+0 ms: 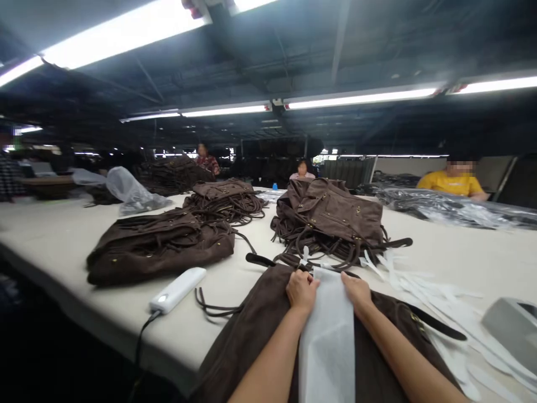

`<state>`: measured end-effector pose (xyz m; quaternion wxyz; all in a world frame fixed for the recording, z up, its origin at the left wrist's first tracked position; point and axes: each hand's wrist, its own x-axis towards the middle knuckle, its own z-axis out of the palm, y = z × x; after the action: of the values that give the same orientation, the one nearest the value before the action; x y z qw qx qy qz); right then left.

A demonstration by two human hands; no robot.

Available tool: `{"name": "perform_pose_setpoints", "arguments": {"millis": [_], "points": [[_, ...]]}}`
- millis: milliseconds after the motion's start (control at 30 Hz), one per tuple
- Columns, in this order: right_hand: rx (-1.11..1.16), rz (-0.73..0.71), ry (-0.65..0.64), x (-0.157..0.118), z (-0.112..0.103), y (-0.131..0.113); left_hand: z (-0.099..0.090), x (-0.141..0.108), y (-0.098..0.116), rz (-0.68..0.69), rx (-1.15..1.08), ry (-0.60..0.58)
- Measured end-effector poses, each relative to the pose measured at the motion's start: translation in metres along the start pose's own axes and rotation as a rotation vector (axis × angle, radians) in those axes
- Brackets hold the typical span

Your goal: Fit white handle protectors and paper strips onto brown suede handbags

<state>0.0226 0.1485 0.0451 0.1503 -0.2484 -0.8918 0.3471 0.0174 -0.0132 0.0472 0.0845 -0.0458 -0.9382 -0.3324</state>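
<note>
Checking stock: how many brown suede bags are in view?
5: nearest bag, left bag, bag behind it, right bag, far bag, possibly hiding more.

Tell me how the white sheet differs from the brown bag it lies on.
The white sheet is pale, while the brown bag is dark with a suede-like look. The sheet is a narrow, plain strip; the bag is much wider, with cords and straps coming off it. Both lie flat on the table.

Left hand (302,292), right hand (356,291): bare. Left forearm (268,358), right forearm (398,350): bare too, slim, narrowing toward the wrists.
</note>
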Motion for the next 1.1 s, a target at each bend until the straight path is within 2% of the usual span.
{"name": "perform_pose_setpoints", "arguments": {"millis": [133, 267, 500, 600, 667, 767, 833, 867, 967, 1033, 1100], "points": [[-0.030, 0.111, 0.026, 0.000, -0.015, 0.018, 0.011, -0.002, 0.017, 0.089, -0.035, -0.088], [-0.108, 0.141, 0.047, -0.002, -0.020, 0.020, 0.014, -0.007, 0.026, 0.132, -0.069, -0.135], [-0.167, 0.013, -0.081, -0.013, -0.012, 0.013, 0.012, 0.003, 0.011, 0.112, -0.050, -0.264], [-0.119, -0.017, -0.146, -0.024, -0.018, 0.013, 0.010, 0.008, 0.005, 0.150, -0.037, -0.310], [-0.052, -0.008, -0.185, -0.039, -0.030, 0.015, 0.008, 0.009, 0.005, 0.189, -0.042, -0.334], [0.232, -0.029, -0.319, -0.085, -0.064, 0.022, 0.003, 0.007, 0.005, 0.230, -0.062, -0.367], [0.378, -0.150, -0.361, -0.133, -0.095, 0.029, 0.002, 0.006, 0.005, 0.239, -0.079, -0.383], [0.382, -0.247, -0.331, -0.160, -0.111, 0.032, 0.003, 0.007, 0.004, 0.237, -0.091, -0.389], [0.274, -0.559, -0.114, -0.249, -0.150, 0.039, 0.009, 0.011, 0.002, 0.211, -0.138, -0.388], [0.206, -0.721, -0.032, -0.300, -0.162, 0.047, 0.012, 0.013, 0.001, 0.179, -0.175, -0.376], [0.091, -0.813, -0.060, -0.339, -0.159, 0.062, 0.012, 0.012, 0.001, 0.142, -0.219, -0.356]]}}
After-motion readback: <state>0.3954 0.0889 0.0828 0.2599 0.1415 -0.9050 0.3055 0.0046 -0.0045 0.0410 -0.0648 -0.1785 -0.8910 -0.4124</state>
